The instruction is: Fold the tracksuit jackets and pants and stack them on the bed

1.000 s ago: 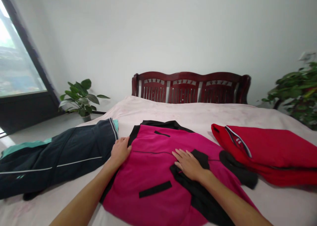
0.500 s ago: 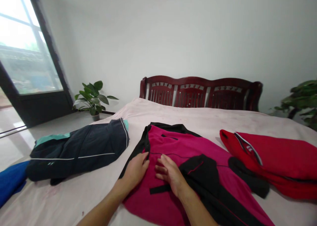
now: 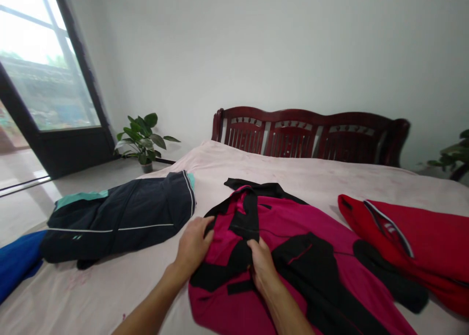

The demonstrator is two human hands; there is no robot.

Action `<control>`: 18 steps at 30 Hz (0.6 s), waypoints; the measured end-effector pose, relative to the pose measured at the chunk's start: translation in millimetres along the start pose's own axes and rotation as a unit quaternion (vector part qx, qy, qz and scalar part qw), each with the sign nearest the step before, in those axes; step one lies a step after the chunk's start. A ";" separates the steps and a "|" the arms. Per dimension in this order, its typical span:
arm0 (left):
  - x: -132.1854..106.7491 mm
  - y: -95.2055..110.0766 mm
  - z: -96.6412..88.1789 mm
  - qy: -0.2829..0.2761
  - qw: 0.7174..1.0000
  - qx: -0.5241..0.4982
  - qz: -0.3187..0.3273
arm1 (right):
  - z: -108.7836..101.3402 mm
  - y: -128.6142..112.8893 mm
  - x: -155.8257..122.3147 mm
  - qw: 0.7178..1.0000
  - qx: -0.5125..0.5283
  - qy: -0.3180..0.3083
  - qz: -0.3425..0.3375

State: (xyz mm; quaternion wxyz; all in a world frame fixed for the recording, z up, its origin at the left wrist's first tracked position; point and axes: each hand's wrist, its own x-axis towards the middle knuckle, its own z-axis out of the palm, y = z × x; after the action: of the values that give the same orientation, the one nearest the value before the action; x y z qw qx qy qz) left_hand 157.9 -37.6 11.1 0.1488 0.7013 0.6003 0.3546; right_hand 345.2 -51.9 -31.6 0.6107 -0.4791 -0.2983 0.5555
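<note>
The left hand (image 3: 192, 247) and right hand (image 3: 262, 267) are gripping, fingers clamped, the folded flap of one pink jacket (image 3: 293, 222) lying under them on the bed (image 3: 300, 171), with one navy garment (image 3: 124, 217) lying left and one red garment (image 3: 421, 237) right.

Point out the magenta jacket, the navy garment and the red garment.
magenta jacket (image 3: 293, 218): head view, on its magenta chest panel.
navy garment (image 3: 128, 210): head view, on its dark middle panel.
red garment (image 3: 436, 232): head view, on its plain red body.

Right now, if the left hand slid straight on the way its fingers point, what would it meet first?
Probably the black folded strip of the magenta jacket, just beyond the left hand; depth is hard to judge.
</note>
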 end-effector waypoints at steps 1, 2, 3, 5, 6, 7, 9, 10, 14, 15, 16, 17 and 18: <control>6.9 -11.7 -0.9 0.029 0.999 0.013 -0.034 | -0.6 -1.2 -0.4 1.000 -0.004 0.002 0.004; 12.5 -22.5 -0.6 0.037 0.996 -0.003 -0.076 | -1.2 -2.1 -0.5 1.000 -0.011 0.001 0.009; 16.7 -31.5 0.9 0.027 0.992 -0.043 -0.120 | -1.7 -2.6 -0.5 1.000 -0.017 -0.002 0.012; 20.6 -42.9 6.1 -0.017 0.972 -0.150 -0.181 | -2.7 -3.0 -0.5 1.000 -0.018 -0.010 0.007; 20.8 -45.2 9.1 -0.042 0.960 -0.198 -0.195 | -3.1 -3.1 -0.8 1.000 -0.016 -0.014 0.001; 20.2 -45.6 11.8 -0.062 0.949 -0.236 -0.201 | -3.4 -3.3 -1.3 1.000 -0.013 -0.017 -0.003; 18.1 -42.7 15.6 -0.085 0.932 -0.287 -0.206 | -4.1 -4.1 -2.9 1.000 -0.009 -0.023 -0.005; 17.1 -40.5 16.3 -0.087 0.922 -0.313 -0.210 | -4.5 -4.5 -3.7 1.000 -0.011 -0.024 -0.007; 15.6 -34.6 14.2 -0.041 0.891 -0.398 -0.214 | -7.6 -4.9 -3.7 0.999 -0.039 0.005 -0.037; 15.6 -34.1 13.3 -0.027 0.887 -0.409 -0.211 | -8.8 -4.5 -2.8 0.998 -0.046 0.016 -0.048; 15.6 -33.9 12.5 -0.016 0.885 -0.416 -0.209 | -10.0 -4.3 -1.9 0.997 -0.052 0.025 -0.058; 15.5 -34.0 11.9 -0.008 0.883 -0.421 -0.208 | -11.2 -4.1 -1.2 0.996 -0.055 0.030 -0.066; 15.5 -34.2 11.6 -0.003 0.882 -0.423 -0.207 | -12.1 -4.3 -0.9 0.995 -0.055 0.031 -0.071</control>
State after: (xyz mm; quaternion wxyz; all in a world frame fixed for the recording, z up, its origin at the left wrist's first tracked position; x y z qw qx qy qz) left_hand 141.0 -12.4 -13.9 0.5030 0.4328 0.5241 0.5338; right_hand 357.6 -55.4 -31.9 0.6303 -0.5066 -0.3430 0.4779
